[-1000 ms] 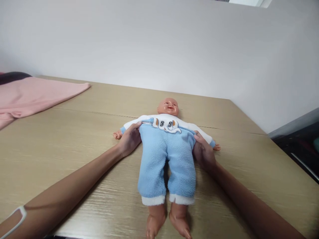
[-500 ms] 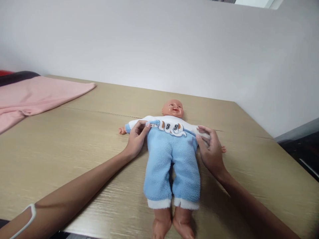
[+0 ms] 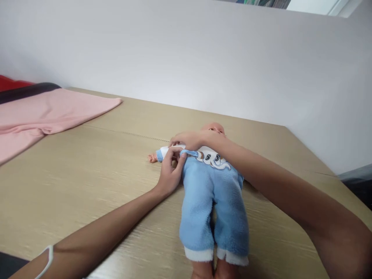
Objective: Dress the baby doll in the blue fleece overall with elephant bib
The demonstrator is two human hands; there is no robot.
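Note:
A baby doll (image 3: pixel 213 197) lies on its back on the wooden table (image 3: pixel 87 182), dressed in a fleecy blue romper with a white top and an elephant patch. My left hand (image 3: pixel 170 174) rests at the doll's left shoulder, fingers pinching the edge of the blue fabric. My right hand (image 3: pixel 187 140) reaches across the doll's chest to the same shoulder, fingers closed on the white and blue cloth there. My right forearm hides part of the doll's face and its far arm.
A pink cloth (image 3: pixel 43 114) lies spread at the table's far left, with dark and red fabric behind it. A white wall stands along the table's back edge. The table's right edge drops off to a dark area (image 3: pixel 357 186).
My right hand left the doll's far side and crossed over its chest to the near shoulder. My left hand slid up a little to that shoulder. The view shifted left.

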